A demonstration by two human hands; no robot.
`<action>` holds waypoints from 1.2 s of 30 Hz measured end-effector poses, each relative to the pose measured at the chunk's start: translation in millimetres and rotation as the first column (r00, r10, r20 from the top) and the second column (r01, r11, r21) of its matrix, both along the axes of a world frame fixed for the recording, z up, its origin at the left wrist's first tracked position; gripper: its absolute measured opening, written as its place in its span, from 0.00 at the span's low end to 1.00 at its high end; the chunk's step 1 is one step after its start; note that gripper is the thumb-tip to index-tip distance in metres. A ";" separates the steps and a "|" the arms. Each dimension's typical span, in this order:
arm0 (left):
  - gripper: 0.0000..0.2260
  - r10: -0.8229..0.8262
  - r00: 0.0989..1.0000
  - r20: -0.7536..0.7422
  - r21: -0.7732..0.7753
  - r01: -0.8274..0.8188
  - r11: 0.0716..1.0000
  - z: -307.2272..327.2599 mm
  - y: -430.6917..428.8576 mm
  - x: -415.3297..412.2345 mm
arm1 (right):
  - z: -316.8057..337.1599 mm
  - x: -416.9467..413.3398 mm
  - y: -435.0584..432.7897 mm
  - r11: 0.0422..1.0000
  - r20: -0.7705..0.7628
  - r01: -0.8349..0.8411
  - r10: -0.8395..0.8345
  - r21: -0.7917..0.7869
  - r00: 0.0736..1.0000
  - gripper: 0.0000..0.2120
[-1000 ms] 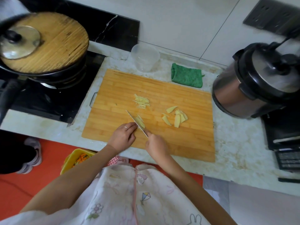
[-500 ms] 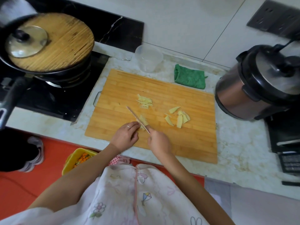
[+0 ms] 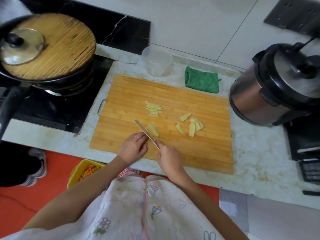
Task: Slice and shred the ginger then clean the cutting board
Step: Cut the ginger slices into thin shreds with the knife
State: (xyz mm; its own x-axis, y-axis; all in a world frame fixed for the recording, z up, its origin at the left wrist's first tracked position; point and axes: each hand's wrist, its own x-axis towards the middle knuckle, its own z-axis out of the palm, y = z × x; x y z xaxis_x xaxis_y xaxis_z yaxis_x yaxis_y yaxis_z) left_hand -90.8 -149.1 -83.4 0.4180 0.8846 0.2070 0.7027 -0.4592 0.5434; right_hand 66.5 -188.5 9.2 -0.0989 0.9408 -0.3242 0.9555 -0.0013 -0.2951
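Observation:
A wooden cutting board [image 3: 199, 153] lies on the marble counter. My right hand [image 3: 168, 159] grips the handle of a knife [image 3: 146, 133], whose blade angles up and left across the board. Just right of the blade lies a small stack of ginger being cut [image 3: 154, 129]. My left hand [image 3: 133, 148], a ring on one finger, rests on the board with curled fingertips against the blade's left side. A pile of ginger shreds [image 3: 153, 109] lies further back. Several flat ginger slices [image 3: 190, 125] lie to the right.
A green cloth [image 3: 201, 82] and a clear plastic cup [image 3: 155, 62] sit behind the board. A pressure cooker [image 3: 277, 87] stands at the right. A black pan with a bamboo lid [image 3: 48, 47] sits on the stove at left. A yellow bin [image 3: 83, 172] stands on the floor.
The knife has made small chopping moves at the same stack of ginger; both hands stay in place. The camera view shifted slightly.

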 end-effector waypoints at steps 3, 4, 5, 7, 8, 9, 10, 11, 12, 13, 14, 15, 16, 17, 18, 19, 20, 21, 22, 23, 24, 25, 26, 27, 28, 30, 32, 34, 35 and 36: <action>0.15 -0.011 1.000 0.019 0.006 0.011 1.000 0.4 0.4 0.6 | -2.6 -2.1 1.6 1.000 0.042 0.000 0.001 -0.016 0.999 0.24; 0.16 -0.013 1.000 0.023 0.011 0.013 1.000 0.1 1.5 0.5 | -3.6 -2.1 4.3 1.000 0.044 -0.001 0.002 -0.019 0.999 0.24; 0.16 -0.014 1.000 0.027 0.014 0.013 1.000 -0.8 2.2 0.0 | -4.5 -2.3 7.1 1.000 0.035 -0.001 0.002 -0.024 0.999 0.24; 0.16 -0.005 0.999 0.034 0.023 0.005 1.000 -3.2 0.6 -0.5 | -4.6 -4.3 10.9 1.000 0.005 0.000 0.000 -0.030 1.000 0.24; 0.16 0.000 0.999 0.036 0.032 -0.001 0.999 -3.5 0.9 -0.2 | -4.1 -5.5 13.3 1.000 -0.013 0.002 -0.003 -0.027 1.000 0.24; 0.16 0.000 0.999 0.041 0.038 -0.002 0.999 -3.5 1.8 0.3 | -3.3 -6.3 14.9 1.000 -0.031 0.011 -0.012 -0.020 0.999 0.24; 0.16 -0.005 0.999 0.050 0.048 0.002 0.999 -3.7 2.4 0.8 | -2.0 -6.6 14.8 1.000 -0.037 0.020 -0.021 -0.010 0.999 0.24; 0.15 -0.011 0.998 0.060 0.058 0.007 0.998 -3.9 2.3 0.8 | -0.9 -6.5 13.3 1.000 -0.030 0.020 -0.020 0.000 0.999 0.24; 0.15 -0.013 0.998 0.067 0.065 0.009 0.998 -4.0 2.2 0.7 | 0.8 -5.9 10.5 1.000 -0.015 0.008 -0.008 0.002 1.000 0.24; 0.15 -0.016 0.997 0.070 0.065 0.011 0.998 -4.0 2.5 0.3 | 3.1 -4.5 7.4 1.000 0.001 -0.008 0.008 0.001 1.000 0.23; 0.15 -0.019 0.997 0.070 0.061 0.015 0.998 -3.9 3.5 -0.2 | 5.5 -3.3 4.5 1.000 0.013 -0.019 0.019 0.002 1.000 0.23; 0.14 -0.019 0.998 0.067 0.061 0.015 0.998 -4.1 4.1 -0.3 | 7.4 -2.1 2.6 1.000 0.020 -0.024 0.024 0.004 1.000 0.23; 0.14 -0.017 0.998 0.063 0.062 0.013 0.998 -4.5 3.9 -0.1 | 8.1 -1.4 1.9 1.000 0.021 -0.025 0.025 0.001 0.999 0.23; 0.14 -0.014 0.998 0.059 0.063 0.010 0.998 -4.8 3.4 0.2 | 6.9 -0.9 2.0 1.000 0.015 -0.023 0.023 -0.005 1.000 0.23; 0.14 -0.012 0.998 0.058 0.061 0.008 0.998 -5.2 3.0 0.4 | 5.5 -0.8 2.3 1.000 0.008 -0.019 0.019 -0.011 1.000 0.23; 0.14 -0.009 0.998 0.058 0.061 0.005 0.998 -5.9 2.7 0.2 | 3.8 -0.9 2.4 1.000 0.005 -0.013 0.013 -0.017 1.000 0.23; 0.14 -0.006 0.998 0.058 0.061 0.002 0.998 -6.8 2.7 0.1 | 3.2 -0.9 2.0 1.000 0.010 -0.008 0.008 -0.019 1.000 0.23; 0.14 -0.003 0.998 0.059 0.060 -0.001 0.998 -7.4 2.8 0.0 | 3.0 -0.8 1.8 1.000 0.022 -0.005 0.006 -0.021 1.000 0.23; 0.14 -0.001 0.998 0.060 0.058 -0.003 0.998 -7.5 3.2 0.3 | 3.3 -0.7 1.8 1.000 0.033 -0.006 0.007 -0.025 0.999 0.23; 0.13 0.000 0.998 0.062 0.056 -0.004 0.998 -7.0 3.2 0.6 | 3.5 -0.6 1.7 1.000 0.041 -0.010 0.012 -0.028 0.999 0.23; 0.13 0.001 0.998 0.065 0.054 -0.004 0.999 -6.2 3.1 1.1 | 3.3 -0.9 1.7 0.999 0.048 -0.016 0.017 -0.030 0.999 0.23; 0.13 0.000 0.998 0.067 0.051 -0.003 0.999 -5.5 3.0 1.2 | 3.0 -1.5 1.6 0.999 0.058 -0.018 0.020 -0.032 0.998 0.23; 0.13 -0.001 0.998 0.066 0.049 -0.002 0.999 -5.2 3.2 1.0 | 2.6 -2.4 1.9 0.999 0.073 -0.017 0.020 -0.036 0.997 0.24; 0.13 -0.003 0.998 0.060 0.047 0.000 0.999 -5.4 3.5 0.6 | 1.9 -2.8 2.7 0.999 0.084 -0.014 0.017 -0.040 0.996 0.24; 0.13 -0.005 0.999 0.054 0.045 0.002 0.999 -5.6 3.6 0.3 | 0.3 -2.6 4.2 0.999 0.086 -0.010 0.014 -0.041 0.996 0.25; 0.14 -0.006 0.999 0.051 0.044 0.004 0.999 -5.1 3.9 0.1 | -3.2 -2.7 8.8 0.999 0.069 -0.005 0.008 -0.042 0.998 0.25; 0.15 -0.009 0.998 0.060 0.055 0.005 0.998 -4.1 4.0 0.8 | -4.0 -5.3 16.1 0.999 0.043 -0.016 0.017 -0.033 0.999 0.24; 0.15 -0.005 0.998 0.058 0.070 0.001 0.998 -4.9 3.3 0.9 | -3.0 -7.3 23.1 1.000 -0.009 -0.006 0.006 -0.006 1.000 0.22; 0.15 -0.004 0.999 0.054 0.073 0.000 0.997 -5.5 2.9 0.5 | -1.4 -7.2 24.1 1.000 -0.029 0.007 -0.007 0.000 1.000 0.22; 0.15 -0.003 0.999 0.050 0.075 -0.001 0.997 -6.1 2.8 0.2 | 0.5 -6.2 23.3 1.000 -0.045 0.015 -0.015 0.000 0.999 0.22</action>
State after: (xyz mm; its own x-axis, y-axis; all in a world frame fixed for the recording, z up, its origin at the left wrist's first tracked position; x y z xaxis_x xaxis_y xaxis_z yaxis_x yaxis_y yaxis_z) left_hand -90.6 -146.3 -89.4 0.4062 0.8653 0.2937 0.6754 -0.5008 0.5414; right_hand 60.3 -165.2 9.6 -0.0991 0.9425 -0.3192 0.9410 -0.0156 -0.3382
